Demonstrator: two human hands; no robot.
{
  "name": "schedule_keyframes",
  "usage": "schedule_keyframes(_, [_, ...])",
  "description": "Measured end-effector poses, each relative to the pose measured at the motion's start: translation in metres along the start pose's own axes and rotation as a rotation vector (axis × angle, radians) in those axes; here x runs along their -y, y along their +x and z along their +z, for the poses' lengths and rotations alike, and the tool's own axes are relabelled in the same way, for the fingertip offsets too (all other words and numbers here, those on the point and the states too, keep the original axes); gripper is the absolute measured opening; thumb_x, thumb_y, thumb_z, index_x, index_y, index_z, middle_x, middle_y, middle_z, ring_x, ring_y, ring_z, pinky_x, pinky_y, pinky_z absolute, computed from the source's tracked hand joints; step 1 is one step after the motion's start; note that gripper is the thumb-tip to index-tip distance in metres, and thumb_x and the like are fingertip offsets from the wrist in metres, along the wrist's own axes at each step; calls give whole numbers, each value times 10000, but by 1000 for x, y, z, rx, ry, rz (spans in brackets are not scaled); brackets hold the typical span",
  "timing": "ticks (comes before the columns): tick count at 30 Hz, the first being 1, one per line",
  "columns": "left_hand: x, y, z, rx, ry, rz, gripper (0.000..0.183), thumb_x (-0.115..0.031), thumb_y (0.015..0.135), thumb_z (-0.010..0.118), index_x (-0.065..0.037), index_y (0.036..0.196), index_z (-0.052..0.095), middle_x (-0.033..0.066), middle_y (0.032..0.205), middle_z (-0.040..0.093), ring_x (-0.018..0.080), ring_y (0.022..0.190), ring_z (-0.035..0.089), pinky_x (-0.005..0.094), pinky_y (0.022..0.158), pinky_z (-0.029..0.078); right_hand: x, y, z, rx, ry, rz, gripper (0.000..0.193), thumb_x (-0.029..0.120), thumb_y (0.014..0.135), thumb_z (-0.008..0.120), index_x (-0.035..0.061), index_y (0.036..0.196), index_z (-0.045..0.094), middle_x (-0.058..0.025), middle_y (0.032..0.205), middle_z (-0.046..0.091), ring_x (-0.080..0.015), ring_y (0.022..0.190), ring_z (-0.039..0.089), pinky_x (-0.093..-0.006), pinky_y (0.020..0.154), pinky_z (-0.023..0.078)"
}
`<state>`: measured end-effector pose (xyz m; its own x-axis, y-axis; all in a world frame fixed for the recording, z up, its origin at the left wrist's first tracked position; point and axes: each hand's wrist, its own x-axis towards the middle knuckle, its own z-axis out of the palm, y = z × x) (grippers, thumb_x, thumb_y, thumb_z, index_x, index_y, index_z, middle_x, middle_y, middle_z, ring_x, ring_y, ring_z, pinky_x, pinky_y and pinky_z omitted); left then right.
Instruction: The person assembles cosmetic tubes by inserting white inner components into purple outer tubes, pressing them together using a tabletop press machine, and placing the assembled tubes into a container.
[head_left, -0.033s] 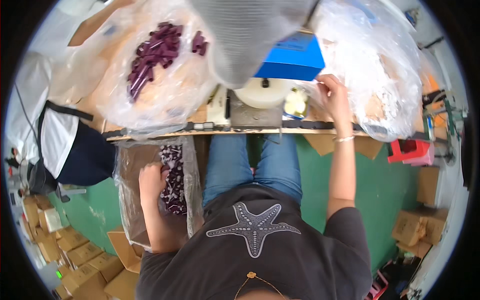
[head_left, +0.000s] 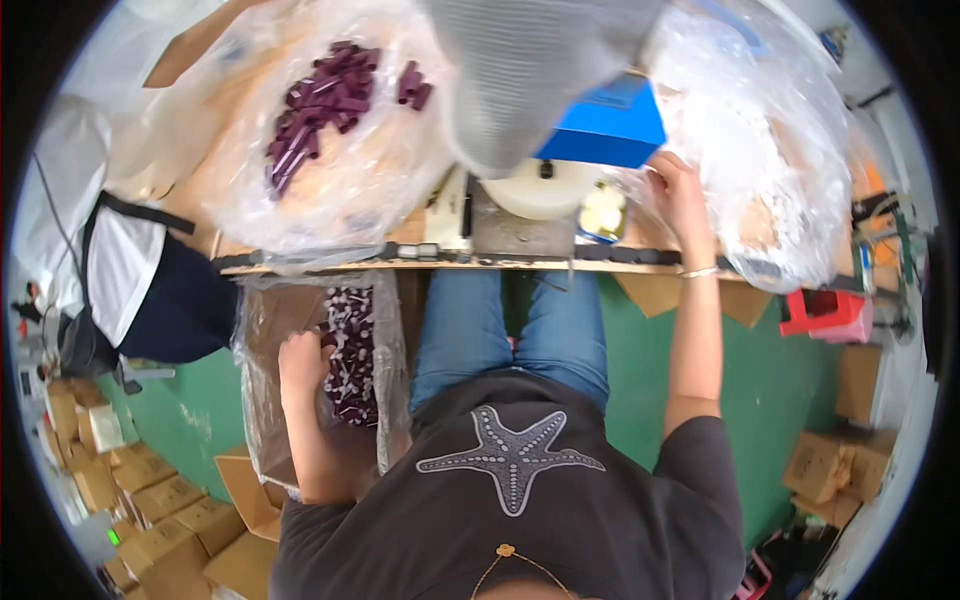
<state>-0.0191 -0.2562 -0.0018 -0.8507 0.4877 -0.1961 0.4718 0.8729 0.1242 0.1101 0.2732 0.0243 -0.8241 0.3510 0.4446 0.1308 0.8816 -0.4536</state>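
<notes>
My left hand (head_left: pixel 305 362) is closed, fingers curled, inside a plastic-lined carton beside my left thigh. Small purple-and-white pieces (head_left: pixel 350 350) are heaped along the carton's right side, next to my fingers. Whatever those fingers hold is hidden. Over the bench, my right hand (head_left: pixel 682 198) has its fingers bent together near the lower right corner of a blue box-shaped housing (head_left: pixel 610 135). I cannot make out what is between them. Left of it are a pale round disc (head_left: pixel 540 192) on a metal plate and a small tray of pale yellowish pieces (head_left: pixel 604 212).
Purple tube-like pieces (head_left: pixel 325 105) lie on clear plastic at the bench's left. White pieces in a clear bag (head_left: pixel 765 190) fill its right. A grey ribbed sleeve (head_left: pixel 540 70) hangs over the middle. Brown cartons (head_left: pixel 165 500) and a red stool (head_left: pixel 805 312) stand on the floor.
The whole bench sits slightly farther right in the picture. Both hands stay in nearly the same places, the left in the carton and the right by the blue housing.
</notes>
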Motion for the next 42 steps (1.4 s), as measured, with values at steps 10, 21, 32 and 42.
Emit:
schedule_keyframes(10, [-47,166,-62,-717,-525,225,245,-178,904,587,8,1040,669,212,968,677,401,928,638,425,824,499,-43,1,19,150,-311,-37,229,12,827,571,25,1041,651,-168,957,639,-378,848,628,-432,745,500])
schedule_keyframes(21, [-19,325,-1,-687,-652,-80,307,-90,729,738,-1,991,606,170,918,693,312,865,679,386,800,524,74,-54,29,50,718,203,168,21,910,596,1,1077,589,-104,1021,715,-97,857,659,-248,750,520])
schedule_keyframes(32, [-105,161,-17,-742,-1333,420,355,81,841,561,-2,1185,529,86,1094,615,135,957,566,268,864,450,120,-34,62,273,508,-82,160,95,884,620,12,1007,682,-189,847,664,-371,798,633,-403,735,496])
schedule_keyframes(42, [-174,95,-22,-542,-976,677,336,119,867,553,57,1191,487,151,1187,592,176,1075,571,293,952,433,112,-20,57,370,409,-254,179,82,875,613,-3,1030,645,-192,944,665,-378,897,631,-421,791,502])
